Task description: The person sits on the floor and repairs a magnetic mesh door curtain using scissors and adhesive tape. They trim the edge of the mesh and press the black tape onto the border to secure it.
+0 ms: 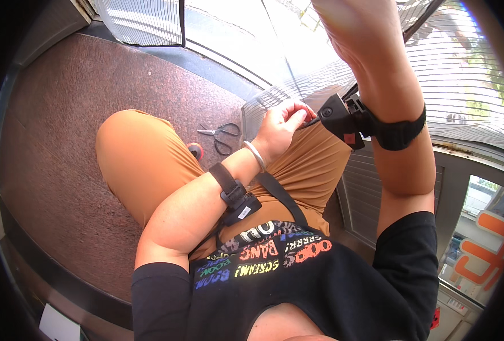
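Note:
My left hand is closed in a pinch at the lower edge of a grey mesh window screen, which lies over my right thigh. A thin dark piece runs from its fingers to the right. My left wrist carries a silver bangle, and a black strapped device sits further up the forearm. My right arm is raised, with a black strapped device on the wrist. My right hand is cut off by the top edge, so its fingers are hidden.
Black-handled scissors lie on the brown speckled stone ledge beyond my left knee. A small red and black round object sits beside that knee. A grey window frame stands at the right, and a white slatted panel at the top left.

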The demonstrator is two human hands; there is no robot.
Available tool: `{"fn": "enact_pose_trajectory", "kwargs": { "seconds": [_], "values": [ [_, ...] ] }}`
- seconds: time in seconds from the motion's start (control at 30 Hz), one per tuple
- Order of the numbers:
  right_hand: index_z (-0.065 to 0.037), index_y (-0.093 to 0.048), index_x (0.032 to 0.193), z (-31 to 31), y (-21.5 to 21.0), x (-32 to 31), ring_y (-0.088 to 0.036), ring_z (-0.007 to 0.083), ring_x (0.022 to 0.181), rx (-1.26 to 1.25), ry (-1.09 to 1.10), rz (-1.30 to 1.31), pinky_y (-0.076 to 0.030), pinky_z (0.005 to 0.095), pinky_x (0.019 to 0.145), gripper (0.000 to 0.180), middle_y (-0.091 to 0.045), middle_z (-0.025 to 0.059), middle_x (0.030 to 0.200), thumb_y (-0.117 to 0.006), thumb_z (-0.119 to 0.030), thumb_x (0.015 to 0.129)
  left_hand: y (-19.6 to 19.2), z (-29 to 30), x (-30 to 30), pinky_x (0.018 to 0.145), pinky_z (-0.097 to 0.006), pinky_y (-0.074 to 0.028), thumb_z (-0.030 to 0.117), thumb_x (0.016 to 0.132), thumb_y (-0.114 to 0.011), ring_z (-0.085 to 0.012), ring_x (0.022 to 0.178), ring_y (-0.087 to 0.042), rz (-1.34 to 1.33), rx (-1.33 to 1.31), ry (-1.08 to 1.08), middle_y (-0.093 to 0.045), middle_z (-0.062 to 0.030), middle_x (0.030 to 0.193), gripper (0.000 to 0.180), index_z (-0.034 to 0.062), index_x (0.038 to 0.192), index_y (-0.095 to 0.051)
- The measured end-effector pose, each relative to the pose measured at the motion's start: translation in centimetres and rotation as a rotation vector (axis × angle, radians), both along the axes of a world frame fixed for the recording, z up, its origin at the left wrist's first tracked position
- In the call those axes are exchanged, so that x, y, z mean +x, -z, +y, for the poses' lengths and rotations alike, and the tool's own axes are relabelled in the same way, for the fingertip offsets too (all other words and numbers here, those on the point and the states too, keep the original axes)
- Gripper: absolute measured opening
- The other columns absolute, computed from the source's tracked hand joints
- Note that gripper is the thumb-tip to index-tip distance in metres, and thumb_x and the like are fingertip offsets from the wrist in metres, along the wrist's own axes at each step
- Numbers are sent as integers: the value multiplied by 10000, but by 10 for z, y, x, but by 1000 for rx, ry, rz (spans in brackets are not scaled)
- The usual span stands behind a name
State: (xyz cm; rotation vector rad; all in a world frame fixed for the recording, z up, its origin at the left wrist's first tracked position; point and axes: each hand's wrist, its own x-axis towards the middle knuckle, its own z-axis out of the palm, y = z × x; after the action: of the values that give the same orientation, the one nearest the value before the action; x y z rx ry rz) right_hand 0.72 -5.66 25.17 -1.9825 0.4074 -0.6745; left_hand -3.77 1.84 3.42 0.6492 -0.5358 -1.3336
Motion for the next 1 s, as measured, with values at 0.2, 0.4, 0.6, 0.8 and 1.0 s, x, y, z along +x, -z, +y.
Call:
{"fn": "enact_pose_trajectory", "kwargs": {
  "seconds": [0.2, 0.4, 0.6, 0.8, 1.0],
  "values": [
    [65, -479, 1194, -17, 22, -12, -605, 165, 876, -112, -116, 86, -492, 266, 774, 378, -636, 144, 950, -580, -97, 868, -1, -3, -1, 716, -244, -491, 136, 911, -531, -102, 740, -591, -36, 76, 62, -649, -50, 816, 180, -6, 887, -639],
    [48, -594, 1047, -5, 18, -71, -613, 247, 968, 71, -458, 288, -501, 325, 820, 218, -642, 151, 976, -569, -55, 856, -7, -10, 19, 695, -267, -509, 282, 950, -458, -150, 733, -623, 11, 225, 8, -660, -101, 802, 364, -13, 841, -641],
    [25, -602, 1010, 16, 134, -107, -640, 240, 832, 470, -861, 1037, -492, 315, 724, 200, -664, 144, 867, -518, -56, 848, -18, -16, 84, 698, -297, -519, 276, 945, -462, -182, 717, -639, -309, 347, 3, -651, -104, 767, 332, 8, 802, -595],
    [39, -657, 873, 40, 327, -89, -617, 335, 832, -223, -1142, 1301, -478, 408, 691, 209, -650, 184, 894, -563, -93, 741, -20, -15, 144, 752, -263, -501, 287, 949, -446, -172, 808, -642, -643, 445, -90, -653, -89, 821, 307, 63, 771, -559],
    [0, -680, 867, 36, 413, -52, -617, 314, 914, -314, -861, 1193, -497, 383, 788, 207, -645, 193, 946, -553, -104, 741, -10, -24, 154, 828, -303, -486, 252, 962, -419, -193, 878, -618, -499, 413, -133, -627, -107, 878, 297, 51, 766, -514]
  ]
}}
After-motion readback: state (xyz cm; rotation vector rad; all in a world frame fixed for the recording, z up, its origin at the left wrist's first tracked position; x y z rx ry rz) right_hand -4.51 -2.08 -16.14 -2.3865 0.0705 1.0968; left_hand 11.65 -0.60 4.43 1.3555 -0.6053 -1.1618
